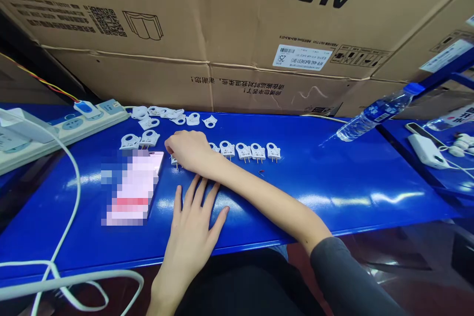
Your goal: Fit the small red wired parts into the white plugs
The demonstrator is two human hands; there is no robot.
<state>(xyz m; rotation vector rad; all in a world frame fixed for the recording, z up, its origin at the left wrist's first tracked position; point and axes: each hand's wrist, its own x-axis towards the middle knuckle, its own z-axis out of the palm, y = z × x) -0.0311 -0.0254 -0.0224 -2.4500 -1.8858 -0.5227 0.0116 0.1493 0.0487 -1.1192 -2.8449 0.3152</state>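
Observation:
My left hand (192, 229) lies flat on the blue table (333, 182), fingers spread, holding nothing. My right hand (188, 150) reaches across over it, fingers curled down on a small white plug part (174, 160) at the left end of a row. The row of white plug parts (250, 151) with metal pins stretches to the right of that hand. More loose white plug shells (168, 116) lie farther back, and two (139, 140) sit just above a phone (133, 185) lying flat to the left.
A white power strip (62, 128) with a blue plug and white cables (66, 237) occupies the left. Large cardboard boxes (237, 34) wall the back. A water bottle (374, 113) lies at the right, beside a charger (427, 150) and phone on the adjoining table.

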